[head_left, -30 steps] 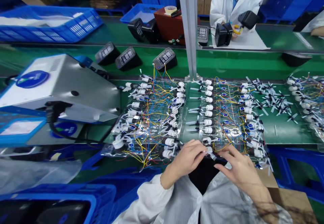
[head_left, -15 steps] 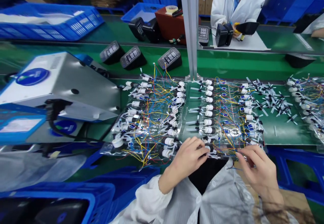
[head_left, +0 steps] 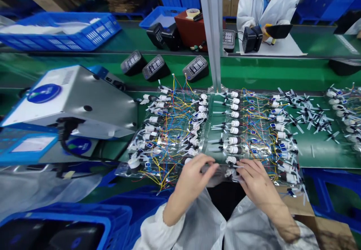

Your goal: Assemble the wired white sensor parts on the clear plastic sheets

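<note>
Head: narrow right grip [head_left: 255, 180] against fitting [head_left: 229, 173]

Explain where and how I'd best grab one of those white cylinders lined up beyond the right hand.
I'd pinch a white cylinder around its barrel, probably from above, squeezing its near and far sides: it lies on its side, with pale strips off the left end and a black end at the right.

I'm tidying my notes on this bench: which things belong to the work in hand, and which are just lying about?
Part of the work, it appears:
wired white parts, with the right hand at the nearest ones and the left hand near
loose pale strips; similar ones lie by the parts

Lying about, probably:
long blue crate
roll of tape
red box
</note>
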Available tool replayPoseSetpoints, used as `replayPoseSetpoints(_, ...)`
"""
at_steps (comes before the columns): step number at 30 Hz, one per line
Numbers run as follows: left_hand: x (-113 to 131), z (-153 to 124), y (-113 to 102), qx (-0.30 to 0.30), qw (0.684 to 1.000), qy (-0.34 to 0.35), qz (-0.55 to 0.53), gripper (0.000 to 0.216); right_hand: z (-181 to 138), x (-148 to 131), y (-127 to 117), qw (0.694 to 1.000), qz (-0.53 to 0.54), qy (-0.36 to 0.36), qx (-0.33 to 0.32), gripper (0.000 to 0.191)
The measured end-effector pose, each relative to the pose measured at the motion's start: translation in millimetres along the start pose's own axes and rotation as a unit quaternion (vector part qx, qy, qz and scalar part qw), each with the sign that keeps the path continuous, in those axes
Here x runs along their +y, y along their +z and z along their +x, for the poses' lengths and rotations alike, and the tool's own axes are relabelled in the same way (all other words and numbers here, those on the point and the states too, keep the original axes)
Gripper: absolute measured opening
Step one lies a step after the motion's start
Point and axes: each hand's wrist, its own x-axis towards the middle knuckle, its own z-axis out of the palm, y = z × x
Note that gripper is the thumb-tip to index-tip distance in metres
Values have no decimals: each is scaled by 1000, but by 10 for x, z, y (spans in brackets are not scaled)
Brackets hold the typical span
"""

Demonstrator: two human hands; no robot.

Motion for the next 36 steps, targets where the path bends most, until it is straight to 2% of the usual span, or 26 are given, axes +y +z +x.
replayPoseSetpoints(2, -39, 77, -67, 52, 996, -56, 44, 24, -11, 25, -26, 1000, 5, 1, -4, 33)
replayPoseSetpoints(3, -63, 122, -71, 58, 994, -66, 59, 33, -21, 39, -52, 1000, 7, 3, -7, 33)
replayPoseSetpoints(5, -109, 209, -26, 39, 995, -61, 67, 45, -51, 75, -131, 1000, 13, 4, -15, 37)
replayPoseSetpoints(7, -136, 274, 57, 1, 997, -48, 51, 36, -85, 123, -237, 1000, 19, 4, -8, 43)
replayPoseSetpoints(10, -129, 312, 165, -21, 998, -56, 2, 25, -125, 198, -415, 999, 34, 7, 41, 44)
replayPoseSetpoints(13, -104, 299, 188, 1, 991, -127, -37, 30, -136, 259, -555, 991, 60, 5, 121, 35)
replayPoseSetpoints(15, -104, 288, 166, -3, 988, -151, -39, 24, -129, 294, -607, 983, 70, 7, 169, 27)
replayPoseSetpoints(18, -121, 295, 122, -41, 995, -91, -12, 11, -105, 348, -643, 974, 71, 18, 213, 22)
replayPoseSetpoints(20, -128, 316, 99, -54, 998, -38, 15, 13, -83, 378, -663, 971, 70, 24, 226, 23)
replayPoseSetpoints(22, -118, 343, 75, -22, 999, -1, 49, 14, -59, 393, -695, 970, 67, 28, 234, 24)
replayPoseSetpoints(26, -39, 383, -2, 107, 991, 50, 60, 11, -3, 359, -775, 966, 62, 33, 250, 26)
replayPoseSetpoints(29, 50, 388, -52, 171, 983, 61, -35, 12, 55, 299, -792, 963, 73, 25, 258, 27)
replayPoseSetpoints(31, 111, 394, -51, 194, 968, 39, -156, 8, 97, 269, -766, 966, 82, 17, 246, 26)
replayPoseSetpoints(33, 173, 422, -26, 213, 931, 1, -297, 6, 136, 261, -717, 978, 81, 8, 192, 27)
replayPoseSetpoints(36, 267, 525, 17, 250, 844, -45, -472, 10, 161, 286, -623, 996, 64, 3, 60, 36)
